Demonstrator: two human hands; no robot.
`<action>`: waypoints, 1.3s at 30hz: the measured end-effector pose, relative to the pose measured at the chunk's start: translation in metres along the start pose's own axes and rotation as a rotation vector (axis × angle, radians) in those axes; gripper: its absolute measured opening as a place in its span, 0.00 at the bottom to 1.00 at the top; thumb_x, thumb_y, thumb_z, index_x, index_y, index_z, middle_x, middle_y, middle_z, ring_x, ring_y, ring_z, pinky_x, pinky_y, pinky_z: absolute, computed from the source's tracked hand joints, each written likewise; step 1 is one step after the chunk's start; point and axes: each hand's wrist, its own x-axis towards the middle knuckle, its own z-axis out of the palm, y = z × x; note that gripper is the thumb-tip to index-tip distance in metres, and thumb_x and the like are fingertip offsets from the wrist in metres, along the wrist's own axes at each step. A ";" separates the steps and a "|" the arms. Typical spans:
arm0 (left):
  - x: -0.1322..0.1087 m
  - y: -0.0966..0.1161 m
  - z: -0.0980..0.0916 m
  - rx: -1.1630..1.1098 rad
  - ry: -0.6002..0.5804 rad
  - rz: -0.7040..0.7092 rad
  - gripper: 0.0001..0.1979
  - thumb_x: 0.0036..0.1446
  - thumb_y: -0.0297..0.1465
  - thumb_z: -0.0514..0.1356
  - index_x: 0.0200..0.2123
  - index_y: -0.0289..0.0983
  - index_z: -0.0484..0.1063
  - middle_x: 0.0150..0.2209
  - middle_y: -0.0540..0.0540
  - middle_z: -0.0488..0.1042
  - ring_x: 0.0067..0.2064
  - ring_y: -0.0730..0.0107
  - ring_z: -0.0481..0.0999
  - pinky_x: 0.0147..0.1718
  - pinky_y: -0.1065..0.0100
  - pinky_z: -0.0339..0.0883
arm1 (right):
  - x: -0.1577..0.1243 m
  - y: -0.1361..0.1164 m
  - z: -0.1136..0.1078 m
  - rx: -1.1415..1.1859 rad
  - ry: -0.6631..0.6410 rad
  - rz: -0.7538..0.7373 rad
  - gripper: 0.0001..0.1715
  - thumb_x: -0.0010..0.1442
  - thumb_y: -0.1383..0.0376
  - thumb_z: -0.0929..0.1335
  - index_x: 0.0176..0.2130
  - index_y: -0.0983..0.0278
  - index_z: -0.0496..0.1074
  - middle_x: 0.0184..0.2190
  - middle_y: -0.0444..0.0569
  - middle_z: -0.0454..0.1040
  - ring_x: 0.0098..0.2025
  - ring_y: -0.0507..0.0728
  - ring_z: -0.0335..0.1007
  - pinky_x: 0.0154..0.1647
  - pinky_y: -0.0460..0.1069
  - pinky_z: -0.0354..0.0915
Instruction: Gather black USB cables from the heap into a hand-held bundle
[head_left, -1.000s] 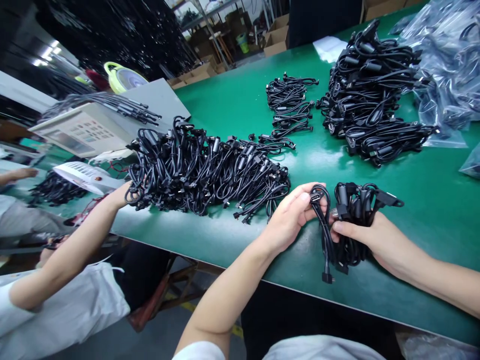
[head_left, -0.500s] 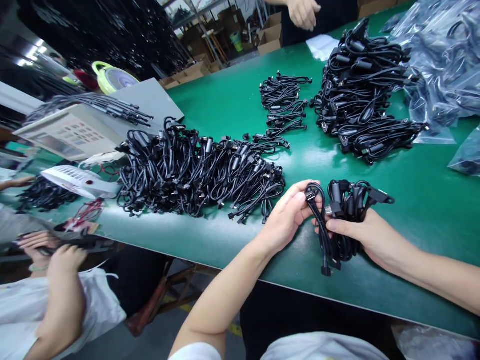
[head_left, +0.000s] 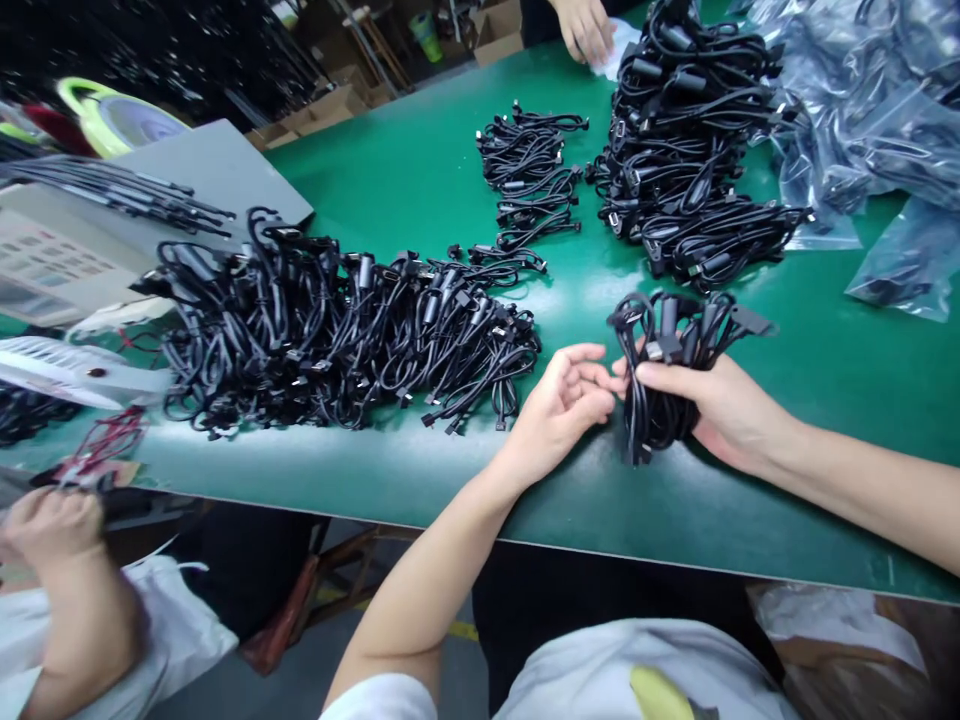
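My right hand is closed round a bundle of short black cables held just above the green table; connector ends stick out at the top. My left hand sits right beside the bundle, fingers slightly apart and curled, fingertips almost touching my right thumb, holding nothing. A long heap of the same black cables lies on the table to the left of my left hand.
A smaller cable pile and a big cable heap lie farther back. Clear bags of cables fill the far right. Another person's hand rests at the far edge. A co-worker's hands work at lower left, beside a grey tester box.
My left hand let go of the single cable loop, which now hangs with the bundle in my right hand. The view tilted down. The co-worker's arm drew back from the long heap.
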 end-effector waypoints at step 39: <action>-0.010 0.020 0.007 0.678 -0.228 0.073 0.11 0.67 0.38 0.55 0.39 0.37 0.71 0.35 0.49 0.77 0.36 0.74 0.76 0.39 0.72 0.68 | 0.011 -0.008 -0.021 -0.052 0.219 0.057 0.16 0.47 0.64 0.79 0.39 0.59 0.83 0.41 0.47 0.82 0.41 0.58 0.80 0.38 0.47 0.79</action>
